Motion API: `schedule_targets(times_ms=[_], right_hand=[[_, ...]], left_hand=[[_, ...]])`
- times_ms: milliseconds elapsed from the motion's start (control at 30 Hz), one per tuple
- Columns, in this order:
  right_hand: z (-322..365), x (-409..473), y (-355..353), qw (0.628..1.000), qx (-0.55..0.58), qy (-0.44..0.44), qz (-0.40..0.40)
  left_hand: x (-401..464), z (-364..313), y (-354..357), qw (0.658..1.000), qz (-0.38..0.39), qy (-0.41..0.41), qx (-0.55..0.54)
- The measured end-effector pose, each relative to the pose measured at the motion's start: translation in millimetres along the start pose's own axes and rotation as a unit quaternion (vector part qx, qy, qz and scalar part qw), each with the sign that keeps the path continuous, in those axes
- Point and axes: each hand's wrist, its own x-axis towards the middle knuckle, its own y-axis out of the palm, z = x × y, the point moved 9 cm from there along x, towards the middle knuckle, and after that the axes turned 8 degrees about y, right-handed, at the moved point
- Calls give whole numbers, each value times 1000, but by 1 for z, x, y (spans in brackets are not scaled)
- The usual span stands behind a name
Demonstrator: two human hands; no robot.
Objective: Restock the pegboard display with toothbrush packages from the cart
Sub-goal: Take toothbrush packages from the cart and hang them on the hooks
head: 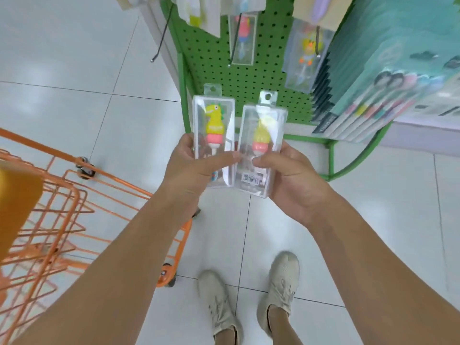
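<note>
The left hand (189,163) is gripping one clear toothbrush package (214,135), thumb across its front; the right hand (286,170) is gripping a second package (261,150) just beside it. Both are standing lengthwise, hang holes pointing up and away toward the green pegboard (249,78) ahead. The right one is sitting nearer the hanging packages (242,38). The orange cart (62,195) is sitting at the left.

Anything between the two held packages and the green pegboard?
Nothing; head view shows open air between the left package, the right package and the green pegboard.
</note>
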Motion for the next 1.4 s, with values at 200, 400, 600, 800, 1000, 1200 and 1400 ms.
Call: schedule_targets(times_ms=[200, 400, 600, 800, 1000, 1200, 1400], right_hand=[[16, 2, 15, 996, -83, -30, -32], [13, 18, 31, 971, -218, 11, -97], [27, 26, 34, 988, -118, -62, -74], [46, 41, 32, 964, -188, -149, -116], [59, 55, 31, 972, -123, -168, -113], [66, 66, 30, 973, -113, -165, -118], [77, 87, 25, 968, -146, -137, -154]], left_hand=[[8, -4, -8, 1000, 0, -7, 8], [12, -7, -7, 997, 28, -29, -63], [18, -7, -23, 994, 24, -21, -103], [30, -8, -44, 999, -42, 24, -1], [39, -13, -34, 999, -22, 35, 21], [46, -12, -29, 999, -4, 43, 32], [44, -12, -18, 996, 53, 45, 53]])
